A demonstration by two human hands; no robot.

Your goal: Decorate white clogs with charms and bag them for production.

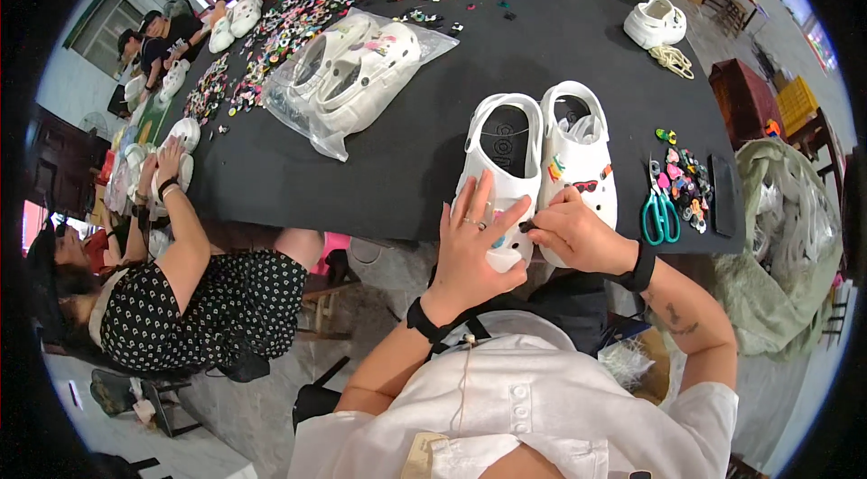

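Note:
Two white clogs with holed uppers lie side by side before me, heels pointing away. On the upper of the left clog (506, 179) my left hand (474, 231) rests with its fingers spread, covering much of it. My right hand (582, 233) is closed in a pinch on a small dark shoe charm (526, 226) at the left clog's toe holes. Several colourful charms sit in the right clog (578, 174), among them a red sunglasses charm (585, 186). Clear plastic shows inside its heel.
Teal-handled scissors (661, 213), a pile of loose charms (691, 190) and a black tray-like slab (722, 195) lie right. Bagged white clogs (357, 73) and scattered charms (293, 27) cover the left and back. Co-workers handle clogs along the left edge; a green sack (768, 235) stands right.

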